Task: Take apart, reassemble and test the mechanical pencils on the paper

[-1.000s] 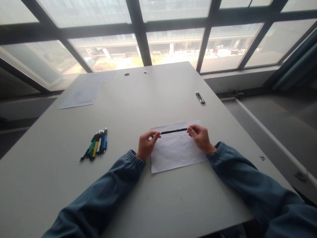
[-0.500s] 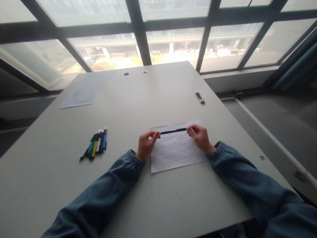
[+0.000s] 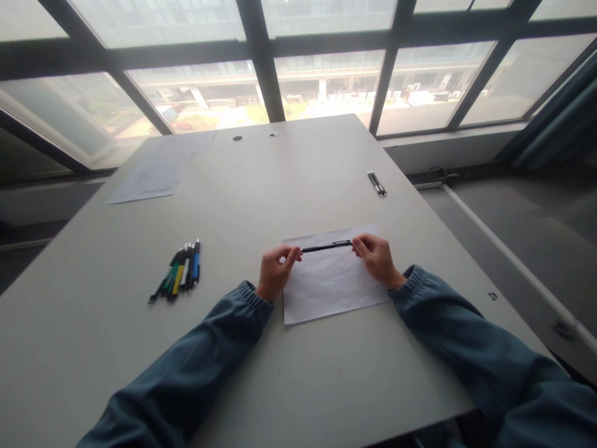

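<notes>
A dark pen (image 3: 326, 246) is stretched crosswise between my two hands, its clip showing along the upper side toward the right. My left hand (image 3: 276, 269) pinches one end between thumb and fingers. At the other end, my right hand (image 3: 377, 256) pinches the pen the same way. Beneath them lies a white sheet of paper (image 3: 333, 289) with faint marks on it, too faint to read. Both hands cover parts of the sheet's edges.
On the white table (image 3: 261, 186), several pens and markers (image 3: 181, 270) lie bunched at left. Two pens (image 3: 377, 184) rest near the right edge. More papers (image 3: 153, 171) lie far left, and a small dark piece (image 3: 492, 297) sits at right. Windows (image 3: 326, 81) stand behind.
The pen has turned slightly about its length, so its clip now shows more plainly along the top. Both hands stay in nearly the same place.
</notes>
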A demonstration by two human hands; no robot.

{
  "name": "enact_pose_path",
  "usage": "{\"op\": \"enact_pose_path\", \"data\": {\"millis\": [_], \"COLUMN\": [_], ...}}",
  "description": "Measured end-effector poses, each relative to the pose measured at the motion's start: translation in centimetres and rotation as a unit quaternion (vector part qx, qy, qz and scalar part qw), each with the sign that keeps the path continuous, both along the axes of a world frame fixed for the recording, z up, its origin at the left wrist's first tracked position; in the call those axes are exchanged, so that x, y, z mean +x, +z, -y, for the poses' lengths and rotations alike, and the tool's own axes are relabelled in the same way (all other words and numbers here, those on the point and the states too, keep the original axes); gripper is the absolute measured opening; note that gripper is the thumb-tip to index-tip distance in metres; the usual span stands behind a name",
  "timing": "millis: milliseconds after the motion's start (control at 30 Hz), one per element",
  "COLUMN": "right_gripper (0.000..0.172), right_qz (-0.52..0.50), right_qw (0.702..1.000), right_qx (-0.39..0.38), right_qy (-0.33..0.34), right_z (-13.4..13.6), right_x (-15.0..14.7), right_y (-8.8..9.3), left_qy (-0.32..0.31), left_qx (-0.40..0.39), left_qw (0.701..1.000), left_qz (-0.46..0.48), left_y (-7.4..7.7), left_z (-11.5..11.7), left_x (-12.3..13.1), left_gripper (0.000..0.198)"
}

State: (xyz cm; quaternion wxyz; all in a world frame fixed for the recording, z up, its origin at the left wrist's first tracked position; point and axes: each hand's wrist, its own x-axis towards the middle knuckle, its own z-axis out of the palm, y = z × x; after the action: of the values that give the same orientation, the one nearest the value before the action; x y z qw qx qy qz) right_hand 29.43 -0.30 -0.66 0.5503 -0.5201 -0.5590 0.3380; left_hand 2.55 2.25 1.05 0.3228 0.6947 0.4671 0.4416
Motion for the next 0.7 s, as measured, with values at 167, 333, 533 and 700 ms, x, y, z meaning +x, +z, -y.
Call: {"op": "enact_pose_path", "data": {"millis": [167,333,533,700], "right_gripper": [0.036,0.036,0.038,0.041], "right_qz": [-0.004,-0.01,-0.001,-0.002], "right_qw": [1.0,1.0,1.0,1.0], "right_qx": [-0.002,-0.007,-0.01,-0.012], "right_qy": [0.002,0.005,0.003,0.003], "right_z": [-0.05,-0.06,-0.13,-0.07], "right_x": [0.0,-0.01,0.03,0.06], "right_y": [-0.15,-0.21,-0.32,-0.2], "left_qy": [0.001,0.0,-0.003,-0.005], "left_qx": [-0.003,-0.004,0.0,0.0], "left_qw": [1.0,1.0,1.0,1.0], "left_qz": [-0.002,-0.005,-0.009,-0.009], "left_y": [-0.01,0.08,0.24,0.33], "left_z": [0.0,0.0,0.03,0.1], "left_x": [0.0,0.04,0.12,0.19], "left_gripper": [0.039,0.04,0.041,0.042]}}
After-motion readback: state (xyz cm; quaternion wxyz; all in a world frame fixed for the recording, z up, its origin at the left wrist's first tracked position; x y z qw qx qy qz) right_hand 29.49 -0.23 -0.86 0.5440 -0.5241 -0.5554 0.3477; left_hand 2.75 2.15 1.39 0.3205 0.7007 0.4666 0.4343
